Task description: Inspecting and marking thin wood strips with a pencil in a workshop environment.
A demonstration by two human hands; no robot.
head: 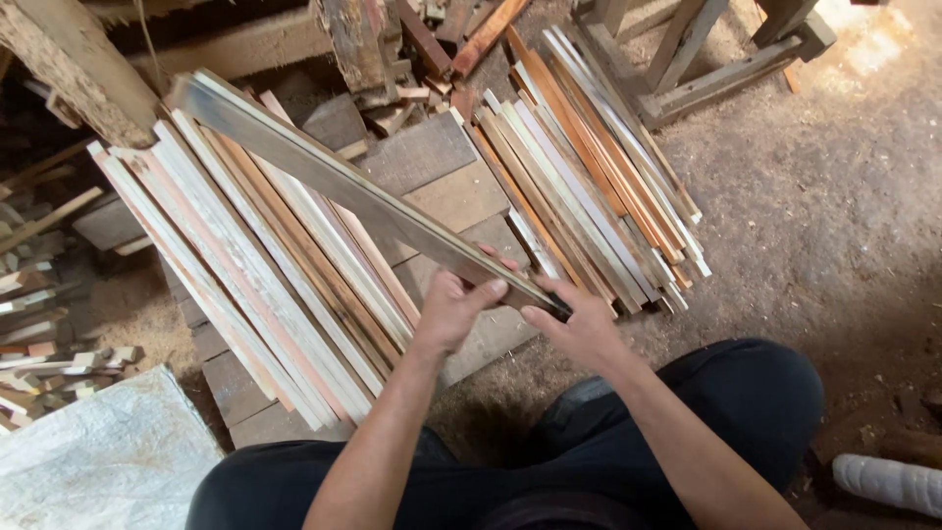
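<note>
I see my left hand (446,314) and right hand (581,329) both clenched on the near end of a long grey wood strip (343,186). It points up toward ten o'clock, over a pile of pale strips (245,285). Another strip pile (589,177) lies at one o'clock.

A single camera worn on the person's head looks steeply down and slightly forward, close over both forearms, so the left hand (449,312) and right hand (581,329) sit just below the middle of the view and the dark trouser knees (746,393) fill its bottom edge. It faces the sawdust floor (834,226), taking in the two stacks of wooden slats (589,186) ahead and a sawhorse's feet (706,69) at the far right; no second view overlaps it.
</note>
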